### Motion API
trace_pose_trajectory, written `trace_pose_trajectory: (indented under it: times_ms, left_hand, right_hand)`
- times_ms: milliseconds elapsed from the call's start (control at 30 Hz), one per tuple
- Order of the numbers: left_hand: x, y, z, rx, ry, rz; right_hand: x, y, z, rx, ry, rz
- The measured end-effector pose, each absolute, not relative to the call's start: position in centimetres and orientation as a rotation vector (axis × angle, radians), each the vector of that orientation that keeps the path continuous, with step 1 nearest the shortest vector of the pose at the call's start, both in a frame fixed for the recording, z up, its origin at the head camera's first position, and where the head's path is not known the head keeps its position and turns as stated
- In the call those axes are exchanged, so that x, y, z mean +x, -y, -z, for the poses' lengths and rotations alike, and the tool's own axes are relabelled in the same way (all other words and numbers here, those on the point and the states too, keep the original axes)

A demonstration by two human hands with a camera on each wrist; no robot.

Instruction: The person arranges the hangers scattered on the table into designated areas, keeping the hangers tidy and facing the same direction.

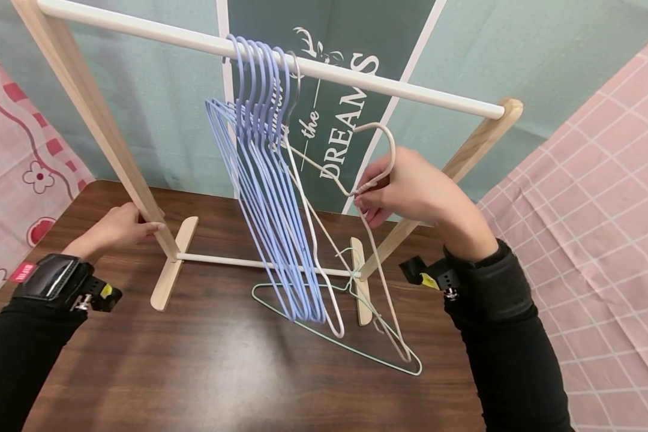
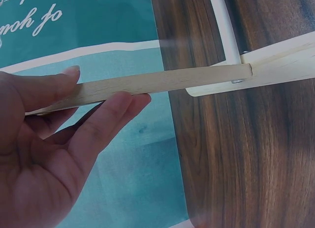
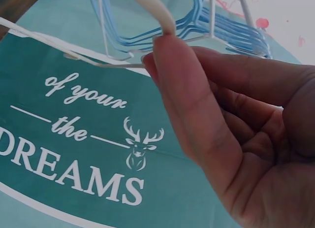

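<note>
My right hand pinches a cream wire hanger just below its hook, between thumb and fingers. The hanger hangs tilted in front of the rack's right side, its hook lower than the white rail. In the right wrist view the fingertips meet at the hanger's neck. At the left, my left hand holds the rack's wooden post low down, the thumb on one side and fingers on the other. Several blue hangers hang bunched mid-rail, with a white hanger beside them.
A pale green hanger lies on the brown wooden table under the rack. The rack stands on wooden feet joined by a white lower bar. A green printed curtain hangs behind, pink cloths at both sides.
</note>
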State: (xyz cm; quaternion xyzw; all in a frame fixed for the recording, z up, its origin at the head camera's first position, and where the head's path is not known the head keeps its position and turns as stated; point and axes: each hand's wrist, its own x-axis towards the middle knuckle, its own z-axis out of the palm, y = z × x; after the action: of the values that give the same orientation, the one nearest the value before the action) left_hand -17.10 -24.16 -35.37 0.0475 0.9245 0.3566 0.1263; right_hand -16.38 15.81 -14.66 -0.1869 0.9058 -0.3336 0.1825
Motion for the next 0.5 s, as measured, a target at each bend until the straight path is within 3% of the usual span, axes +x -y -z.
trace_pose_trajectory:
  times_ms: [500]
  left_hand:
    - [-17.2,24.3,35.5,0.159,-2.714,-1.021]
  right_hand:
    - [-15.9,-14.5,12.4,-0.54,-2.587,0.994]
